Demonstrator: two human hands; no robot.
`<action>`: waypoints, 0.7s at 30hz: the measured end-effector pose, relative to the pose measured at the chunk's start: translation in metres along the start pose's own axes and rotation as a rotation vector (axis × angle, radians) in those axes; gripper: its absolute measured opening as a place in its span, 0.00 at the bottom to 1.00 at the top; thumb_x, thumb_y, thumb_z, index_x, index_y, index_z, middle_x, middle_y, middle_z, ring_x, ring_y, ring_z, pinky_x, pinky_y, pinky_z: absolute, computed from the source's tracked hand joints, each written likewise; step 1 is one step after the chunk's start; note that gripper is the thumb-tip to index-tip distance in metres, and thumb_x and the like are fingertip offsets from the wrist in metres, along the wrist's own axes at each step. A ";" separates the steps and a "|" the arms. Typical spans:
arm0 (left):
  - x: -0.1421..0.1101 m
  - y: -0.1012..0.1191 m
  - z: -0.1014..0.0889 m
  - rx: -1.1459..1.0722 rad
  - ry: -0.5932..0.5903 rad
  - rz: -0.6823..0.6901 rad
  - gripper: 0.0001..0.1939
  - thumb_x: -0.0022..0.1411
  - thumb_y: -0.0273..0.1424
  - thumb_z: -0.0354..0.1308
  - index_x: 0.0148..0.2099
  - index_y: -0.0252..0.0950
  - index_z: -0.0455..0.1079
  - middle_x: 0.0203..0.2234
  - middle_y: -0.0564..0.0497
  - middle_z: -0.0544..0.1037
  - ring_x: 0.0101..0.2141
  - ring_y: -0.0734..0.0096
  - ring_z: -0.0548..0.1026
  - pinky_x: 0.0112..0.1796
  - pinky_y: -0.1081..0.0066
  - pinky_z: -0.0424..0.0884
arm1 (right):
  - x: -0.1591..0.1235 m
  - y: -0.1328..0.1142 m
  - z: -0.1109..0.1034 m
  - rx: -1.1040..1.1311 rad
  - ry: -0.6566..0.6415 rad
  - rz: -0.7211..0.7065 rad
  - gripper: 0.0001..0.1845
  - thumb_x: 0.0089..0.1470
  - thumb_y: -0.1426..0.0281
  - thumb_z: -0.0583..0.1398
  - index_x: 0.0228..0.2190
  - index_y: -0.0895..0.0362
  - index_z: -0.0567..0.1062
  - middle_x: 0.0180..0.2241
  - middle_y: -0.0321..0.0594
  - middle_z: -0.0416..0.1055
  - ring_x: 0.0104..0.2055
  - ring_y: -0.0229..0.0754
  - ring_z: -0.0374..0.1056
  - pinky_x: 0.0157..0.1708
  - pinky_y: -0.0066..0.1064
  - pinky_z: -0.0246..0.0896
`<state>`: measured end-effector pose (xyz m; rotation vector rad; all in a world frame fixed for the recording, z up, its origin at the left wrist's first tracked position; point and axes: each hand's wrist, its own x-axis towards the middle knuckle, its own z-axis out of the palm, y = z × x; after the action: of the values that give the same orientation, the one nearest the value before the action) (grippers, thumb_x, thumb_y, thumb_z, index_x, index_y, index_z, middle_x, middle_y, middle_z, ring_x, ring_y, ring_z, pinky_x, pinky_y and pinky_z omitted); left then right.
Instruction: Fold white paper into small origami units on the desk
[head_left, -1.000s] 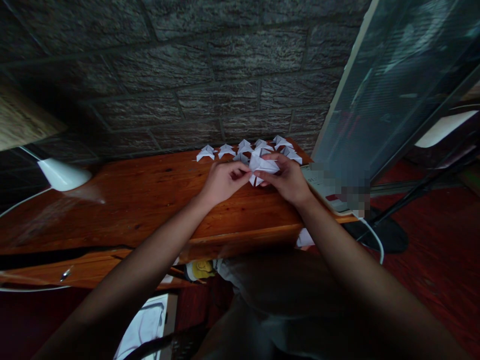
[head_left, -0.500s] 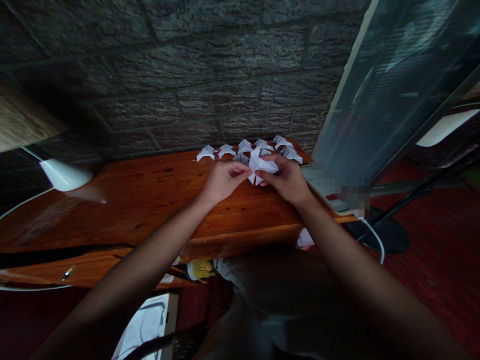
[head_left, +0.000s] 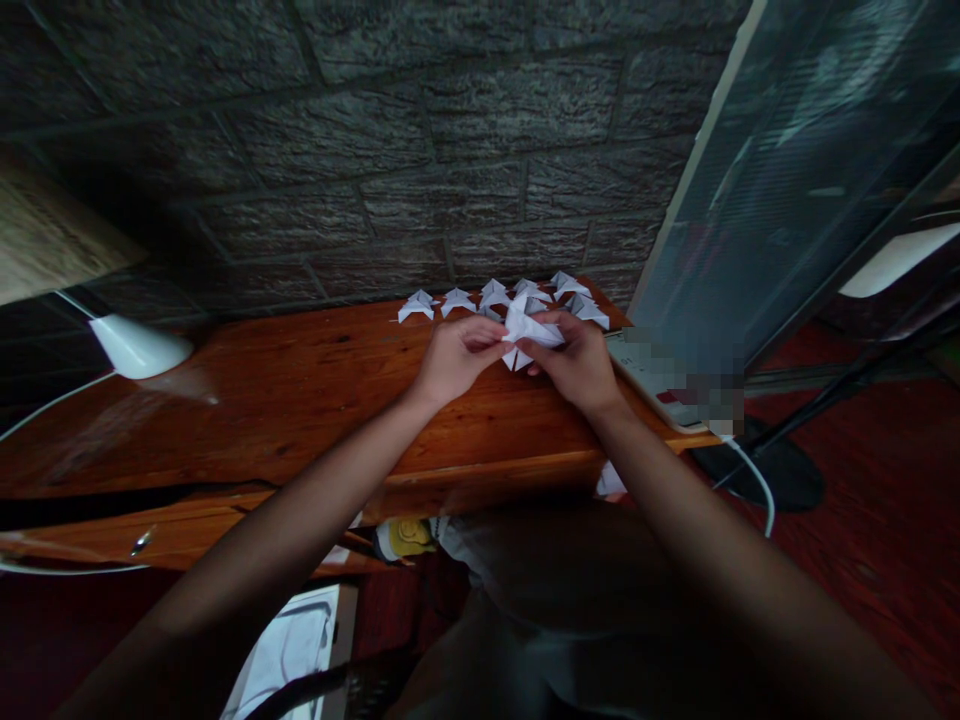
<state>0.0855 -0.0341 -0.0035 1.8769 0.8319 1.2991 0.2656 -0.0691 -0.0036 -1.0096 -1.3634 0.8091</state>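
A folded white piece of paper [head_left: 529,330], creased into points and flaps, is held up above the wooden desk [head_left: 315,400]. My left hand [head_left: 461,355] pinches its left edge between thumb and fingertips. On the other side my right hand [head_left: 577,360] grips it, thumb on the near face and fingers partly hidden behind. Just beyond, several small folded paper pieces [head_left: 417,306] stand in rows along the desk's back edge. Some of them are partly covered by the held paper and my hands.
A white lamp base [head_left: 139,345] with a woven shade [head_left: 60,240] stands at the left. To the right, a flat pale device [head_left: 652,380] with a white cable [head_left: 757,475] lies at the desk's end. A stone-block wall [head_left: 480,130] rises behind.
My left fingers have curled in closer along the paper's left edge, and the paper has tilted slightly. The whole view has shifted a little; the standing paper pieces stay in place.
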 end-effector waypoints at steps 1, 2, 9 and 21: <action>0.001 -0.001 0.000 -0.052 0.012 -0.029 0.15 0.51 0.35 0.71 0.41 0.35 0.76 0.33 0.49 0.84 0.34 0.69 0.81 0.42 0.65 0.78 | 0.001 0.000 0.000 0.037 -0.012 0.007 0.20 0.44 0.62 0.71 0.38 0.54 0.75 0.32 0.37 0.78 0.23 0.39 0.71 0.21 0.31 0.70; 0.003 -0.001 0.000 -0.101 0.020 -0.060 0.18 0.50 0.35 0.72 0.43 0.35 0.76 0.33 0.49 0.84 0.34 0.69 0.81 0.42 0.65 0.78 | 0.001 0.000 0.001 0.074 -0.026 0.011 0.20 0.43 0.61 0.71 0.38 0.54 0.76 0.33 0.37 0.78 0.25 0.39 0.72 0.23 0.32 0.71; 0.004 0.000 -0.001 -0.240 -0.058 -0.145 0.17 0.50 0.38 0.72 0.39 0.34 0.77 0.37 0.47 0.83 0.37 0.67 0.80 0.40 0.64 0.78 | -0.001 -0.008 0.002 0.133 -0.082 0.017 0.18 0.48 0.56 0.69 0.38 0.54 0.80 0.34 0.37 0.78 0.30 0.38 0.71 0.26 0.29 0.72; 0.002 -0.004 0.004 -0.191 -0.105 -0.143 0.17 0.56 0.43 0.68 0.39 0.36 0.73 0.32 0.49 0.83 0.33 0.68 0.80 0.37 0.67 0.76 | 0.000 -0.001 0.000 0.029 -0.024 -0.036 0.31 0.48 0.57 0.69 0.53 0.53 0.73 0.29 0.36 0.77 0.27 0.42 0.70 0.29 0.35 0.69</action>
<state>0.0893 -0.0310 -0.0072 1.6891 0.7457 1.1404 0.2653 -0.0691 -0.0026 -0.9531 -1.3834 0.8139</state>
